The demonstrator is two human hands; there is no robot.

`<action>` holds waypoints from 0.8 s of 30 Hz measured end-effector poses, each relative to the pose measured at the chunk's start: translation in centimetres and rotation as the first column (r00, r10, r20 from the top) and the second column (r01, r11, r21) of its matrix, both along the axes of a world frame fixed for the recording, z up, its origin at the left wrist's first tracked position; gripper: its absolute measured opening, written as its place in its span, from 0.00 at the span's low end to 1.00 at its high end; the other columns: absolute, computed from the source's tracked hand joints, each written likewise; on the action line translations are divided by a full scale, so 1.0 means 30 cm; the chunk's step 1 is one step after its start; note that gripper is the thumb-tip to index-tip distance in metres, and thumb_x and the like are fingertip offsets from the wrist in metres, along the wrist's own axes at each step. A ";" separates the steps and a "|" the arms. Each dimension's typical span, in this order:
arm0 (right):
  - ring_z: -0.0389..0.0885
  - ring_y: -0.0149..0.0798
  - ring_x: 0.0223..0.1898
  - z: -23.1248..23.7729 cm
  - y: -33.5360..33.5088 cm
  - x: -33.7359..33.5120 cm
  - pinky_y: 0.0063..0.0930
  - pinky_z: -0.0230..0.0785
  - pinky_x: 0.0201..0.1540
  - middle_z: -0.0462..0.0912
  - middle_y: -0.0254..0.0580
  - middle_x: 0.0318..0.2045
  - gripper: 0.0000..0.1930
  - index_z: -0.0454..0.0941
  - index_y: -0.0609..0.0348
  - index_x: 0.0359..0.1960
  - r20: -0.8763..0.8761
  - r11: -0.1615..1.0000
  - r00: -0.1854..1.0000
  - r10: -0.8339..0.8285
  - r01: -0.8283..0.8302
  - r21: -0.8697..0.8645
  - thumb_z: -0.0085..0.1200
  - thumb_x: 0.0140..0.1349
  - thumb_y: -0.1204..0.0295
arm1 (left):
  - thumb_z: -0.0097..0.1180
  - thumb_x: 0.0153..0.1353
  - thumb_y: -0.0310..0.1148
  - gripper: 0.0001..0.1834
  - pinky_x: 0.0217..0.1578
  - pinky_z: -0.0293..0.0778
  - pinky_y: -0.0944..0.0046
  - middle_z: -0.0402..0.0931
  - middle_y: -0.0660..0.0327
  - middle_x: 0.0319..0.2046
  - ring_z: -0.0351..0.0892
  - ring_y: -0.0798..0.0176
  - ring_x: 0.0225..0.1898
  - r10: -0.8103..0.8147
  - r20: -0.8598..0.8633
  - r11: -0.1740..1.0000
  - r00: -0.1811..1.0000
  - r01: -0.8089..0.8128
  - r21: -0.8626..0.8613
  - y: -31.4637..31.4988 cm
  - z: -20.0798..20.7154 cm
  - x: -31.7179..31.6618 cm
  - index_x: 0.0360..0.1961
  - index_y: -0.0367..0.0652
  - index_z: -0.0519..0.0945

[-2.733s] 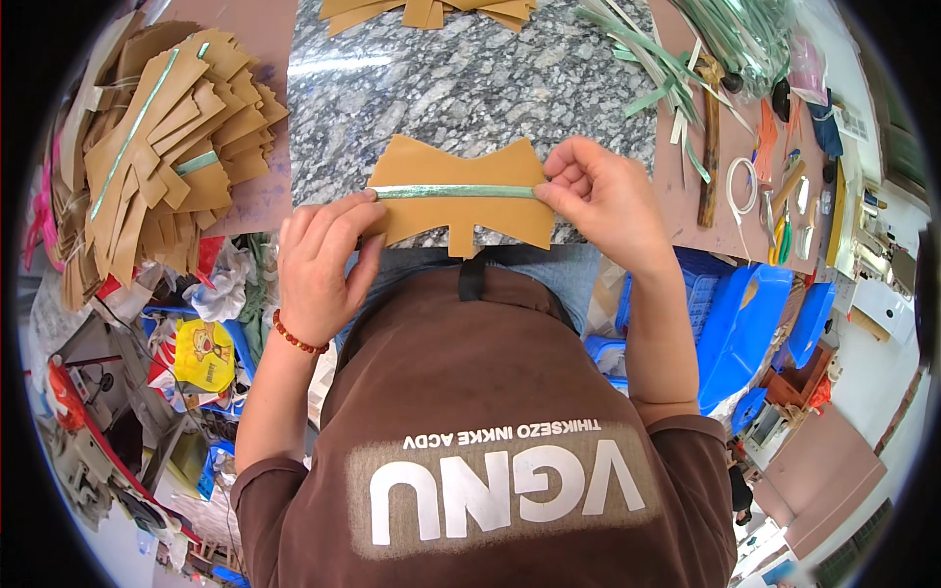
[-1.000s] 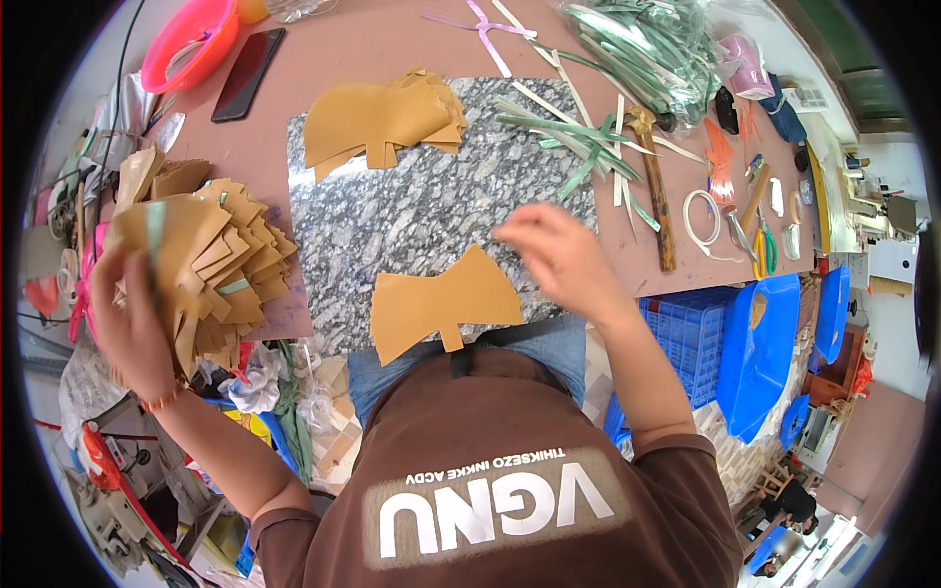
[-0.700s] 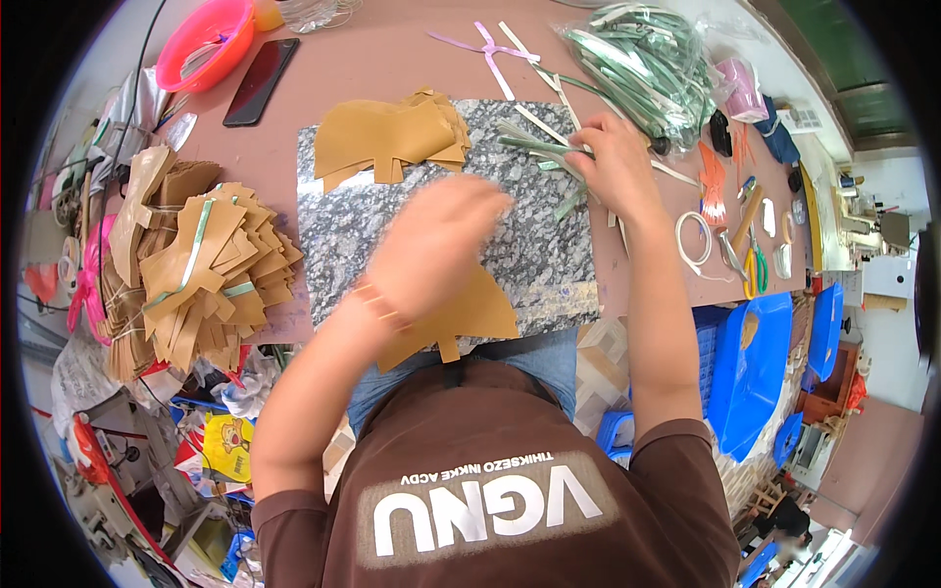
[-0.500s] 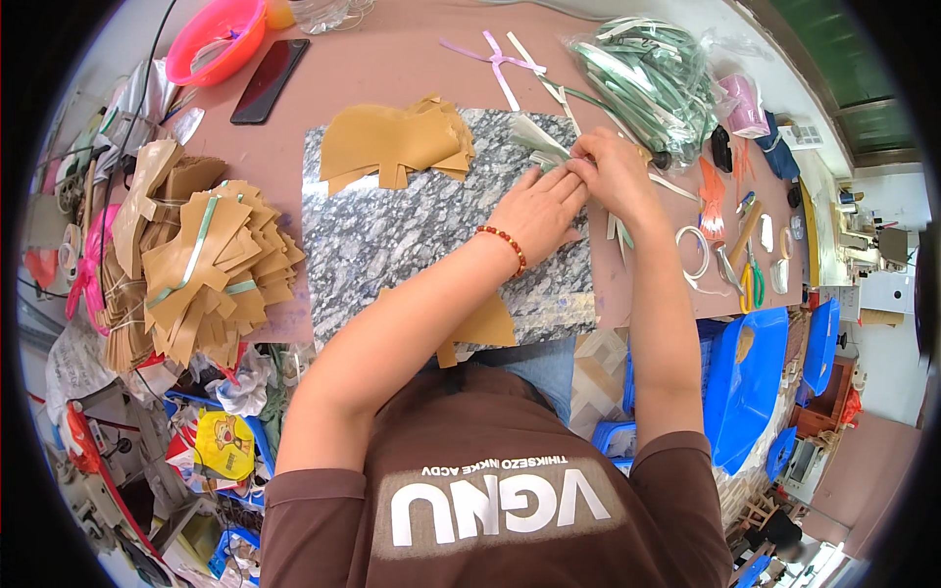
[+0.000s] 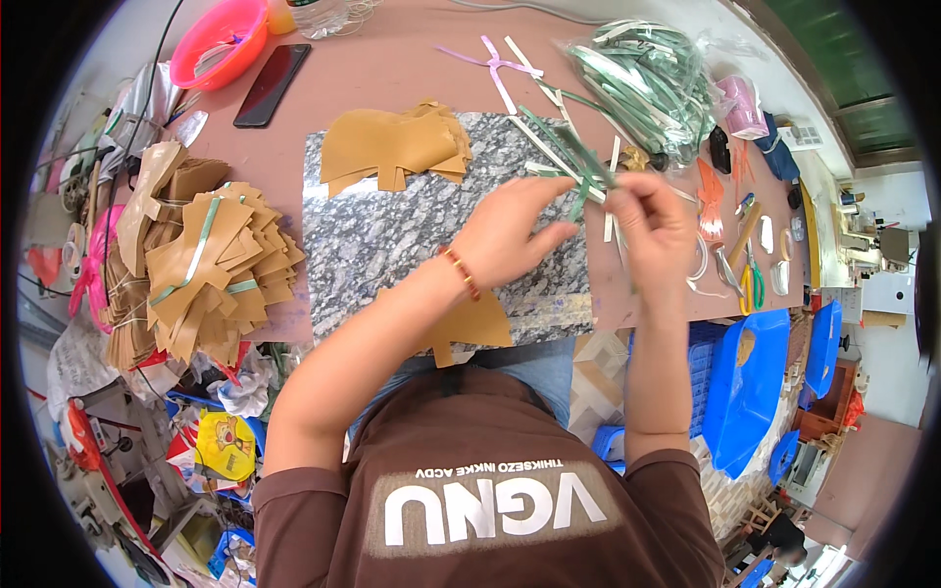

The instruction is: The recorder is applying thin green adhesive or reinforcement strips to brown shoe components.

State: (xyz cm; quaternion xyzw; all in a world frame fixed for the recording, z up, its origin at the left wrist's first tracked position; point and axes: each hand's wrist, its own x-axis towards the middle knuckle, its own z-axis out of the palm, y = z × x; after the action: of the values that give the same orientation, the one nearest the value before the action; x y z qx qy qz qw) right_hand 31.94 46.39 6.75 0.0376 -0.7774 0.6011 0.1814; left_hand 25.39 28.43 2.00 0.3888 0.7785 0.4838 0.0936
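My right hand [image 5: 655,218] is closed in a pinch on a bundle of green strips [image 5: 594,169], blurred by motion, at the right edge of the grey marbled board [image 5: 392,235]. Just left of it, my left hand [image 5: 510,233] is open, fingers stretched toward the strips and thumb apart. Its fingertips are close to the strips; whether they touch cannot be made out. Tan cut pieces [image 5: 392,147] lie stacked at the board's far side. Another tan piece [image 5: 472,321] lies at the near edge, partly beneath my left forearm.
Bundled tan pieces [image 5: 201,269] are heaped at the left. A bag of green and white strips [image 5: 642,83] lies far right, near purple strips [image 5: 495,65]. Green-handled scissors [image 5: 751,282] rest at right. A phone [image 5: 272,86] and a pink basin [image 5: 221,44] stand far left.
My hands have moved apart. The right hand has drawn back toward me and right with the green strips lifted; the left hand has pulled back slightly, its thumb now spread.
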 end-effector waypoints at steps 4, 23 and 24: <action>0.72 0.21 0.28 -0.077 -0.119 0.033 0.16 0.63 0.29 0.80 0.35 0.33 0.06 0.78 0.62 0.45 0.084 0.854 0.991 0.106 -0.048 -0.519 0.56 0.69 0.76 | 0.62 0.63 0.45 0.36 0.47 0.76 0.56 0.79 0.47 0.47 0.81 0.56 0.47 -0.025 0.386 0.972 0.922 -0.067 0.224 -0.083 0.014 0.155 0.65 0.34 0.66; 0.83 0.38 0.39 -0.056 -0.036 0.073 0.31 0.73 0.43 0.84 0.46 0.35 0.15 0.79 0.63 0.50 0.128 0.873 0.990 -0.065 -0.006 0.487 0.58 0.66 0.67 | 0.44 0.76 0.39 0.14 0.28 0.66 0.69 0.68 0.67 0.23 0.67 0.73 0.25 -0.149 0.846 0.966 0.512 -0.106 0.235 -0.256 0.000 0.331 0.44 0.41 0.77; 0.83 0.37 0.40 -0.050 -0.071 0.128 0.30 0.73 0.44 0.84 0.46 0.34 0.16 0.79 0.63 0.50 0.407 0.935 0.913 0.029 -0.169 0.313 0.56 0.67 0.65 | 0.45 0.75 0.38 0.13 0.34 0.72 0.65 0.75 0.63 0.28 0.75 0.68 0.30 -0.080 0.784 0.973 0.616 -0.121 0.195 -0.262 -0.005 0.345 0.43 0.40 0.77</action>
State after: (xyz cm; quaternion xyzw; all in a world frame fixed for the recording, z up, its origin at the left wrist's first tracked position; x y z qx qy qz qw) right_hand 35.79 44.27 5.24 -0.0140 -0.8872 0.4607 -0.0202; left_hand 35.73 20.56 1.83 0.1365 0.6018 0.6923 0.3741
